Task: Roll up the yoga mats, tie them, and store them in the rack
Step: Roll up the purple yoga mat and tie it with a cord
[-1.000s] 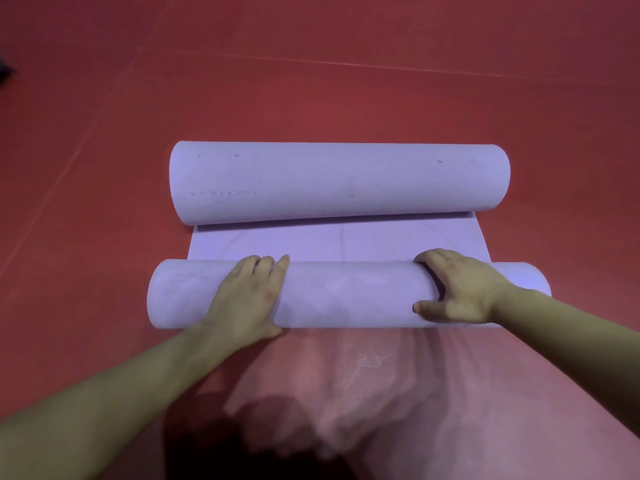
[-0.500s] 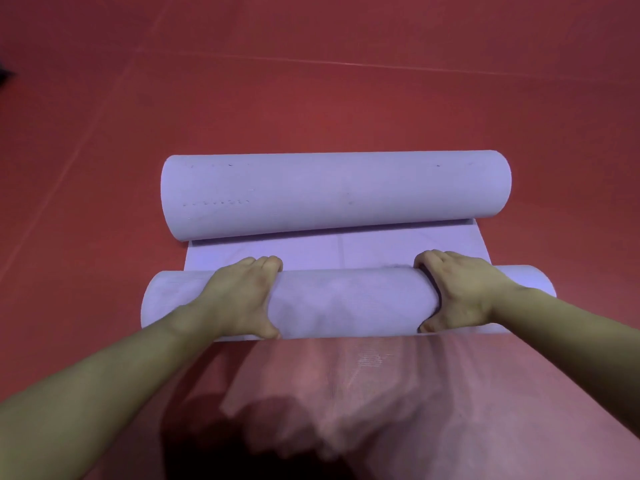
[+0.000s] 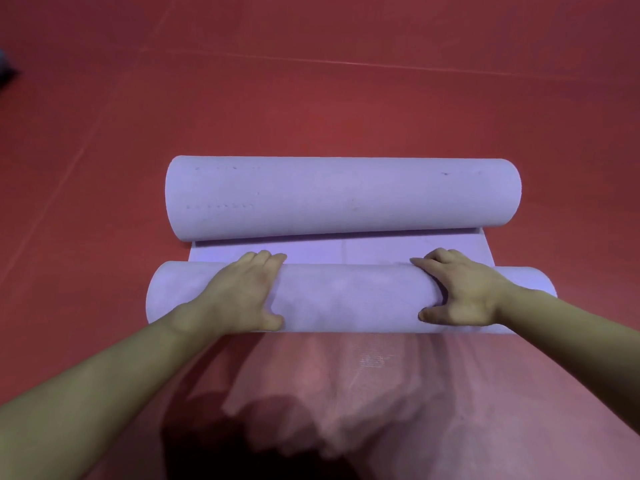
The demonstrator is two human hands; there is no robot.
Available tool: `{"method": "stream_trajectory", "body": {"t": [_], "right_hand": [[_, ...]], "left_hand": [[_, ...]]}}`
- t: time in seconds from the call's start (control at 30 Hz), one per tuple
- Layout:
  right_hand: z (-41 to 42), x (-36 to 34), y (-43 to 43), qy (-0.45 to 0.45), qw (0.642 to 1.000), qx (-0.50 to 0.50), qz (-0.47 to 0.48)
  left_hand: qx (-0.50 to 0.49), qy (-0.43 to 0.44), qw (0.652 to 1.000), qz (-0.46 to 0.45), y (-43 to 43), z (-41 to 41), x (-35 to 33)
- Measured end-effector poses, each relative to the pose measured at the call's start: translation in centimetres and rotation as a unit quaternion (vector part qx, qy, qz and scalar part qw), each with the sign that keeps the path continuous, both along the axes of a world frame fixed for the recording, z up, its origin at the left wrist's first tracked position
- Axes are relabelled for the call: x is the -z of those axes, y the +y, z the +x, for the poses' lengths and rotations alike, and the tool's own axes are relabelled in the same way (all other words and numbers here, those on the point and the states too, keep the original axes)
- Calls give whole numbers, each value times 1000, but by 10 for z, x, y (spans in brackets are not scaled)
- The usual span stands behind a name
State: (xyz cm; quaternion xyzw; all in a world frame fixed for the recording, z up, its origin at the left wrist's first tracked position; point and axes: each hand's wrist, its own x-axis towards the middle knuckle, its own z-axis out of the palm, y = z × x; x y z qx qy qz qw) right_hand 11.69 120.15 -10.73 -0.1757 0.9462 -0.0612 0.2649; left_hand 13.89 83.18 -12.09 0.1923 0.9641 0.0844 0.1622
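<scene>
So this is the rolling step, no question. The lilac yoga mat (image 3: 346, 251) lies on the red floor (image 3: 311, 98) and it's curled up from both ends: a fatter far roll (image 3: 343, 195) and a slimmer near roll (image 3: 346, 299), with just a narrow flat strip (image 3: 381, 249) between them. Both hands are on the near roll. The left hand (image 3: 239, 296) is draped over its left part, fingers wrapped over the top and thumb tucked against the near side. The right hand (image 3: 464, 289) does the same on the right part, fingers hooked over the far side and thumb low in front. So both are wrapped around that roll, not lying flat on it. Some sheer pink fabric (image 3: 346, 393) sits in the foreground below the roll; I can't tell exactly what it is. My guess for the next move: push the near roll forward across the strip, with even pressure from both hands so the ends don't go cone-shaped. The far roll is the awkward bit, since two rolls meeting won't make one tidy bundle, so that probably needs sorting before any tying. No tie or rack in view anywhere, so those steps look a fair way off.
</scene>
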Motion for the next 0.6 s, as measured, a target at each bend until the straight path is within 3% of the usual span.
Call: {"method": "stream_trajectory", "body": {"t": [0.27, 0.6], "right_hand": [[4, -6, -4, 15, 1000, -3, 11], [12, 6, -3, 71, 996, -27, 52]], "left_hand": [[24, 62, 991, -117, 9, 14, 17], [23, 80, 987, -136, 10, 4, 12]]}}
